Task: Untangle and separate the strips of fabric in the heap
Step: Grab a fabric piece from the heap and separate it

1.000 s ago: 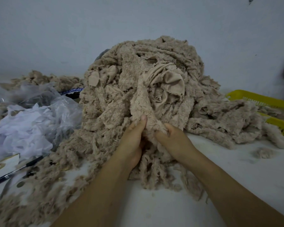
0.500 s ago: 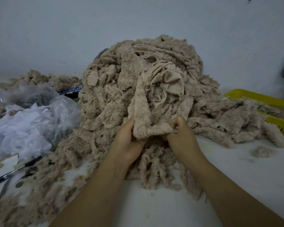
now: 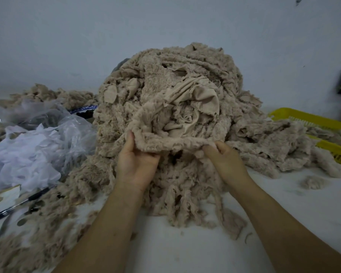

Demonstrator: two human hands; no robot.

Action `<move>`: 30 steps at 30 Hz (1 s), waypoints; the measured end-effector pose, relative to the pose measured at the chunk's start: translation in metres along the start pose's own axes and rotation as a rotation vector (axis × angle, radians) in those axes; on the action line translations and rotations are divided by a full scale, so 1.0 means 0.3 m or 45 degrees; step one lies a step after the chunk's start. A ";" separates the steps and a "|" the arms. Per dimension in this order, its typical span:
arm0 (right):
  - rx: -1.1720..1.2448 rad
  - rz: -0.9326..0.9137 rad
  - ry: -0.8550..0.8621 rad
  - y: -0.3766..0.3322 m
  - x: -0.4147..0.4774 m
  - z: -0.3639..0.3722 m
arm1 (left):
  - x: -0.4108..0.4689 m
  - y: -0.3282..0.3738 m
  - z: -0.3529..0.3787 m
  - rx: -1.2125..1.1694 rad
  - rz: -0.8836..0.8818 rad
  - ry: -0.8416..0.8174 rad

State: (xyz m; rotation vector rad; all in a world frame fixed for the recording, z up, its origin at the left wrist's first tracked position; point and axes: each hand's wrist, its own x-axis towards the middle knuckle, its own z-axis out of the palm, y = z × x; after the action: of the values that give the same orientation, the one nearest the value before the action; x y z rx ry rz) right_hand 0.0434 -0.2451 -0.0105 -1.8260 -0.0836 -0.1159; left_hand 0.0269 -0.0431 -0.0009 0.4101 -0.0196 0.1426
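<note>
A tall heap of tangled beige fleece strips (image 3: 185, 85) rises in the middle of the white table (image 3: 185, 249). One fluffy strip (image 3: 171, 141) stretches level across the heap's front, its left part curving up into the pile. My left hand (image 3: 135, 162) grips the strip's left end. My right hand (image 3: 222, 158) pinches its right end. More strips hang down below my hands onto the table, and loose fleece spreads along the lower left.
Crumpled clear and white plastic bags (image 3: 34, 146) lie at the left. A black pen (image 3: 20, 203) rests near the left edge. A yellow plastic basket (image 3: 315, 123) with fleece draped over it stands at the right. A small fleece tuft (image 3: 311, 182) sits alone on the table.
My hands have moved apart, spreading the strip from a bunched fold into a level band across the front of the heap.
</note>
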 end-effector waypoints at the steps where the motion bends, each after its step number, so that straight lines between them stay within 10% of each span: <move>1: 0.255 0.108 -0.062 -0.006 -0.001 -0.007 | 0.000 0.003 -0.001 0.007 0.006 0.044; 5: 1.095 0.371 -0.331 -0.021 0.007 -0.027 | -0.004 0.002 -0.003 0.043 0.006 0.156; 13: 1.393 0.440 -0.247 0.012 0.045 -0.057 | -0.002 0.002 -0.008 0.114 -0.029 0.166; 19: -0.289 -0.081 0.090 0.036 0.013 0.011 | -0.013 -0.011 0.004 0.289 -0.046 0.114; 25: -0.225 -0.682 0.066 0.003 -0.038 0.059 | -0.048 -0.096 0.029 1.269 0.218 0.030; 30: -0.010 -0.266 -0.213 0.014 -0.040 0.092 | -0.085 -0.147 0.029 1.626 0.117 -0.473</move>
State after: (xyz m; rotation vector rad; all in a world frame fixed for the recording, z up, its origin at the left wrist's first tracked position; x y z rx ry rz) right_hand 0.0331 -0.2195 -0.0231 -1.8288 -0.3925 -0.1107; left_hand 0.0078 -0.0899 -0.0116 1.7091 -0.3255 0.1547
